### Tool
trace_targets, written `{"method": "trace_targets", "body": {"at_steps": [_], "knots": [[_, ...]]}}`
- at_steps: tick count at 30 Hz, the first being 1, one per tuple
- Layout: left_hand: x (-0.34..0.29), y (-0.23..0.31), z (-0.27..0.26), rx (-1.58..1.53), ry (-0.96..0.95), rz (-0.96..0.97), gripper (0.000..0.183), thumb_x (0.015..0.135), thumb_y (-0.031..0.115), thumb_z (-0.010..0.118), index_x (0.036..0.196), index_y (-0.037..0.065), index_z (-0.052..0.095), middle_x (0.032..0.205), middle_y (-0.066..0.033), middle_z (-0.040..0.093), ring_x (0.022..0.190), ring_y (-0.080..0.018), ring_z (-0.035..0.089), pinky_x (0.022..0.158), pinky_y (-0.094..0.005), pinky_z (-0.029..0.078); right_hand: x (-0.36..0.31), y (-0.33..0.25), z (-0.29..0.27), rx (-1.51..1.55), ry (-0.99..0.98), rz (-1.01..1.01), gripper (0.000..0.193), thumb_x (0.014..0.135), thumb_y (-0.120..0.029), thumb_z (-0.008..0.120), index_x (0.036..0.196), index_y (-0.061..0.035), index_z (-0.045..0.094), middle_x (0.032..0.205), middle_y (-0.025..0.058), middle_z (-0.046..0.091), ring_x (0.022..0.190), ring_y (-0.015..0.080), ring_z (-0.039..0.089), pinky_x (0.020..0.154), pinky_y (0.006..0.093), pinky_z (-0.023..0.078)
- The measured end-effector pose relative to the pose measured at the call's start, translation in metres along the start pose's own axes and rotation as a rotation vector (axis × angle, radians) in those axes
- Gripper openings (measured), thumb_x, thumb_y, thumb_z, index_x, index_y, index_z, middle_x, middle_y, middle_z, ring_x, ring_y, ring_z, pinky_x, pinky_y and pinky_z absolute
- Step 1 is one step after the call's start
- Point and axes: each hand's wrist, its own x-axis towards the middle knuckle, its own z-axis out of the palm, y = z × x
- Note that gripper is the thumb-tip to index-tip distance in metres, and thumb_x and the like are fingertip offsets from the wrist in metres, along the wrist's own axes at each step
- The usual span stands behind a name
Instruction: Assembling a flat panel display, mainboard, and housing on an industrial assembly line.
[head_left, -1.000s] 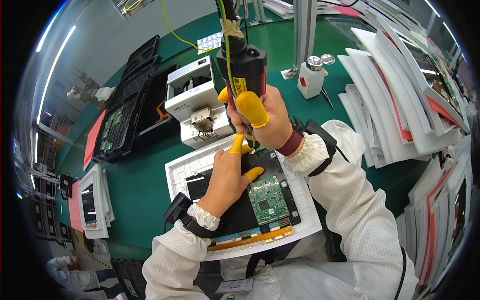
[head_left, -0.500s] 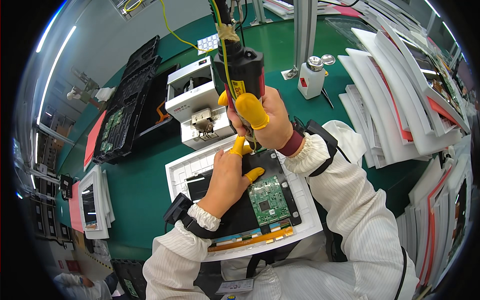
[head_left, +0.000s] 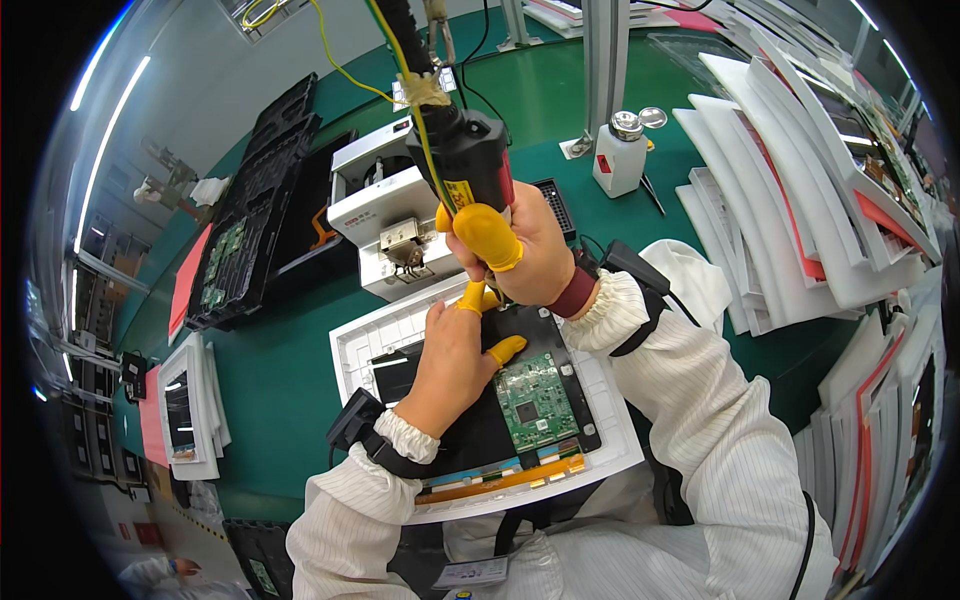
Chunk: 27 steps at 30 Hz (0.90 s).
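My right hand, with yellow finger cots, is closed round a black and red electric screwdriver that points down at the panel. My left hand lies over a black display panel set in a white frame. Its fingers, also in yellow cots, reach toward the screwdriver's tip, and its thumb is spread apart beside a green circuit board. The tip itself is hidden behind my hands. An orange flex strip runs along the panel's near edge.
A white screw feeder stands beyond the frame. Black trays with green boards are at left. A white dispenser bottle and tweezers sit at right, near stacked white foam sheets. A metal post rises behind.
The screwdriver's upper end has tilted to the left, and my right hand has shifted slightly left with it. A small black gridded tray now shows behind my right hand. My left hand stays almost still.
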Motion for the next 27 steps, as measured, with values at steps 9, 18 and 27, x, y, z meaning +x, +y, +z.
{"method": "trace_targets", "body": {"at_steps": [9, 18, 27], "knots": [[-0.002, -0.001, -0.001, 0.000, -0.013, -0.021, 0.039, 0.067, 0.006, 0.077, 0.098, -0.006, 0.058, 0.090, -0.0181, 0.059, 0.093, -0.0367, 0.058, 0.105, -0.0537, 0.033, -0.003, 0.005, 0.000, -0.055, -0.008, -0.044, 0.025, 0.093, -0.023, 0.064, 0.103, -0.0025, 0.055, 0.069, -0.0022, 0.054, 0.053, 0.0034, 0.049, 0.050, 0.0187, 0.039], [-0.001, 0.001, -0.003, 0.062, -0.031, -0.003, 0.053, 0.072, 0.011, 0.082, 0.117, -0.002, 0.059, 0.101, -0.0191, 0.060, 0.096, -0.0350, 0.054, 0.087, -0.0420, 0.045, 0.010, -0.024, -0.008, 0.169, 0.054, 0.060, 0.032, 0.095, -0.028, 0.060, 0.109, 0.0005, 0.053, 0.071, 0.0019, 0.055, 0.054, 0.0068, 0.051, 0.050, 0.0198, 0.041], [0.001, 0.004, -0.006, 0.164, 0.015, 0.123, 0.036, 0.080, 0.004, 0.064, 0.115, 0.002, 0.064, 0.118, -0.0184, 0.059, 0.108, -0.0347, 0.053, 0.103, -0.0515, 0.035, 0.023, -0.047, -0.046, -0.070, 0.259, -0.140, 0.045, 0.098, -0.041, 0.055, 0.112, 0.0011, 0.057, 0.074, 0.0037, 0.060, 0.058, 0.0076, 0.057, 0.055, 0.0196, 0.048]]}}
